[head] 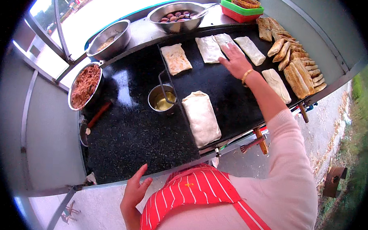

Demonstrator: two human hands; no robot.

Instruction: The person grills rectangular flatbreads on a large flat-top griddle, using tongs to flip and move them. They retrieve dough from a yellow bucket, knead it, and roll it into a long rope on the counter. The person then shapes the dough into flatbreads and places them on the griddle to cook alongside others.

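Observation:
My right hand reaches across the black griddle, fingers spread flat over a pale stuffed flatbread and hiding part of it. Just left of that hand lies another pale flatbread; a narrower one is to its right. Below the forearm's right side is one more uncooked-looking piece. A large pale folded dough parcel rests at the near edge, and a lightly browned flatbread is by the metal divider. My left hand hangs empty before the counter edge, thumb apart from the fingers.
Browned flatbreads are stacked along the right rim. An oil pot stands on the speckled black counter. At left are a bowl of reddish filling and a wooden handle. A steel basin of eggs sits behind.

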